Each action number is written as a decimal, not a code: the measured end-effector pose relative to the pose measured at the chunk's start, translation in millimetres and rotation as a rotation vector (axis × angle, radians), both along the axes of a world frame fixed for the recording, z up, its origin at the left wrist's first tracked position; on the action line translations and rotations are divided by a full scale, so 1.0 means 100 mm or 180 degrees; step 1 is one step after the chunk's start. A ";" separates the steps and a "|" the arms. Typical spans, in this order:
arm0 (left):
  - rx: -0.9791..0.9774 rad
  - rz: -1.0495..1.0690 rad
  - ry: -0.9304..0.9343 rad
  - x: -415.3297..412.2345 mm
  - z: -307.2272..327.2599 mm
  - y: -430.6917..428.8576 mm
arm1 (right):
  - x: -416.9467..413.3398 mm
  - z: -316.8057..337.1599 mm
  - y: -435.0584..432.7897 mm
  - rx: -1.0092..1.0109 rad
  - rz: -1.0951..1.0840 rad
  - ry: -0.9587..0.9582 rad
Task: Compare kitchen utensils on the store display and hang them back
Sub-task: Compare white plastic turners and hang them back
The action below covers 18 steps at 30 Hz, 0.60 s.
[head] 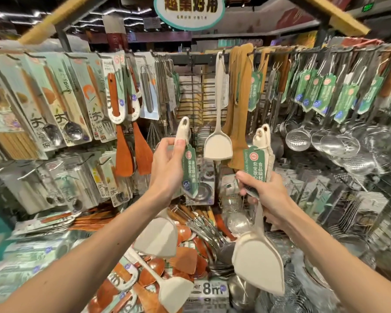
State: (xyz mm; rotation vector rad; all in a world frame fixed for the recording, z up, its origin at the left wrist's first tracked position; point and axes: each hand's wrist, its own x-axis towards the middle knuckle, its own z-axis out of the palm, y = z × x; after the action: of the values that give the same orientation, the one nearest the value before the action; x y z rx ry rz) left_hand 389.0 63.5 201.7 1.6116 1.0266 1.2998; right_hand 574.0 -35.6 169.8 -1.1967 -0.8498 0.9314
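My left hand (167, 164) grips the handle of a cream silicone spatula (158, 236), blade hanging down, with a green tag (190, 170) beside my fingers. My right hand (269, 195) holds cream spatulas (260, 265) by their handles; two handle ends and a green tag (255, 163) stick up above the fist. Another cream spatula (218, 141) hangs from a hook on the wire display rack (196, 91) between my hands. A further cream spatula (169, 290) lies in the bin below.
Packaged spoons and forks (61, 109) hang at left, red wooden spatulas (131, 152) beside them. Light wooden spatulas (237, 98) hang right of centre. Steel skimmers and strainers (339, 141) fill the right side. A bin of wooden and steel utensils (196, 233) lies below.
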 end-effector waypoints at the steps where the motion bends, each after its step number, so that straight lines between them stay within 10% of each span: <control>1: 0.0052 -0.0021 -0.0008 0.01 0.01 0.00 | 0.01 0.01 0.00 0.0021 -0.0005 -0.0001; 18: 0.0430 -0.0182 -0.0403 1.05 0.95 0.61 | 0.15 0.77 0.34 0.0623 -0.0184 -0.0463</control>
State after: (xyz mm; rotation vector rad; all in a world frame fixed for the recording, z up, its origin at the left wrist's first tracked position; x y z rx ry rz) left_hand 494.0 124.8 296.6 1.6233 0.8254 1.4390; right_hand 589.0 -1.1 246.3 -1.1221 -0.9940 0.7034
